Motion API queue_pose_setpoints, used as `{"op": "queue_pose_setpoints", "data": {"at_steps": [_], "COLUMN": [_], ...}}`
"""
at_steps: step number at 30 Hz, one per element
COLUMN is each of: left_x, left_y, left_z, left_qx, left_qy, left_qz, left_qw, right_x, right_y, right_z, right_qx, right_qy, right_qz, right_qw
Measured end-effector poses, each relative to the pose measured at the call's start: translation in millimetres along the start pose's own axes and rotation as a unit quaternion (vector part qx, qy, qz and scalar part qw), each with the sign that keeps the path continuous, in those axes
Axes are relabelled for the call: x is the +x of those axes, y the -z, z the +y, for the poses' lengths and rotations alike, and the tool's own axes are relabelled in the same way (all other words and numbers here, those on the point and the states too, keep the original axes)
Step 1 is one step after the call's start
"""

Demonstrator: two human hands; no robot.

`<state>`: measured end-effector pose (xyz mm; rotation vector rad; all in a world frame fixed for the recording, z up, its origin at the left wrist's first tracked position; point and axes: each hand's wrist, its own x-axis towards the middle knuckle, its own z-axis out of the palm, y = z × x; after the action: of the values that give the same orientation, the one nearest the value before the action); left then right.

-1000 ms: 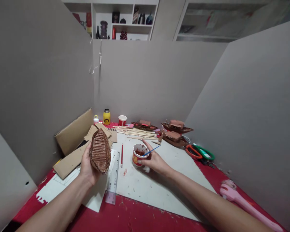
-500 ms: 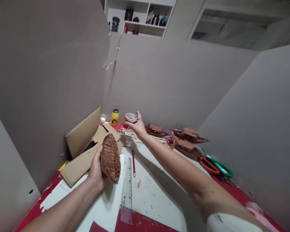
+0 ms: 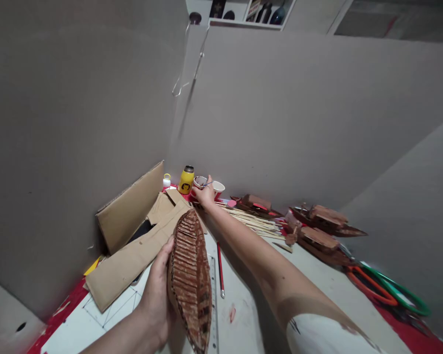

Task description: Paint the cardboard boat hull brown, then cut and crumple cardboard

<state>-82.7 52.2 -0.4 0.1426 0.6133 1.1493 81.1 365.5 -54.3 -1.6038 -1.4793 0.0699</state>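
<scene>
My left hand [image 3: 157, 290] is closed around the side of a small model boat hull [image 3: 190, 275], painted brown with ridges across it. It is held up over the table with one pointed end toward me. At the back, my right hand [image 3: 205, 195] is closed on a paper cup [image 3: 200, 181] with dark paint inside. A thin blue-handled brush [image 3: 208, 183] leans out of that cup. Beside my right hand stands a second paper cup [image 3: 218, 187], white inside. My fingers on the far side of the cup are partly hidden.
A yellow bottle [image 3: 186, 180] stands left of the cups. Cardboard pieces [image 3: 133, 255] lie on the left. Thin sticks [image 3: 256, 222], brown model boats [image 3: 319, 238] and orange-handled scissors [image 3: 371, 287] lie on the right. A red pencil [image 3: 220, 270] and a ruler [image 3: 213, 305] lie mid-table.
The painted cup in my right hand has come down beside the second cup, which now shows. The boat hull in my left hand appears larger and nearer. The camera view has shifted.
</scene>
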Motion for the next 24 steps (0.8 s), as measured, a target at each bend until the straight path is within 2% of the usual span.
{"op": "queue_pose_setpoints", "data": {"at_steps": [2, 8, 16, 20, 24], "left_x": [-2.8, -8.5, -8.4, -7.1, -4.6], "left_y": [-1.9, -7.5, -6.5, -3.5, -2.8], "left_z": [0.1, 0.8, 0.5, -0.7, -0.9], "left_qx": [0.012, 0.028, 0.011, 0.015, 0.014], "left_qy": [0.012, -0.011, -0.002, -0.017, -0.012], "left_qz": [0.011, 0.097, 0.082, 0.072, 0.09], "left_qw": [1.0, 0.995, 0.997, 0.997, 0.996], "right_x": [1.4, 7.5, 13.6, 11.4, 9.6], "right_y": [-5.8, -11.3, -4.3, -4.6, -4.9], "right_z": [2.1, 5.2, 4.8, 6.1, 6.0], "right_qx": [-0.006, -0.037, -0.065, -0.069, -0.069], "right_qy": [-0.003, -0.024, -0.042, -0.048, -0.057], "right_qz": [0.001, -0.017, -0.033, -0.047, -0.07], "right_qw": [1.0, 0.999, 0.996, 0.995, 0.994]}}
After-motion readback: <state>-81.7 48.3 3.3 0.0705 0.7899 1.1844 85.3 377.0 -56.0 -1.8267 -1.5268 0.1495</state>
